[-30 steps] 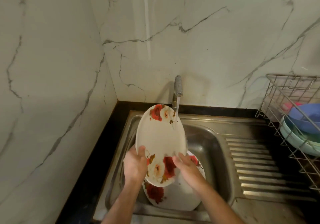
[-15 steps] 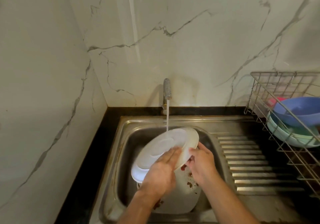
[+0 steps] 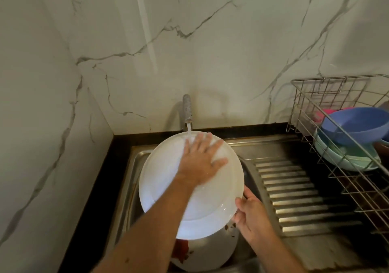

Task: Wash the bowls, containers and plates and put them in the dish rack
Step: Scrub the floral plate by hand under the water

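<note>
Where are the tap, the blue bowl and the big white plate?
Metal tap (image 3: pixel 187 110), head view, on its spout.
Blue plastic bowl (image 3: pixel 355 125), head view, inside wall.
Big white round plate (image 3: pixel 162 180), head view, bare underside.

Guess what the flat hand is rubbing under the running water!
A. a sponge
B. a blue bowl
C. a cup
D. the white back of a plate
D: the left hand lies spread flat on the plain white back of the plate, under the stream from the tap, while the right hand grips its rim.
</note>
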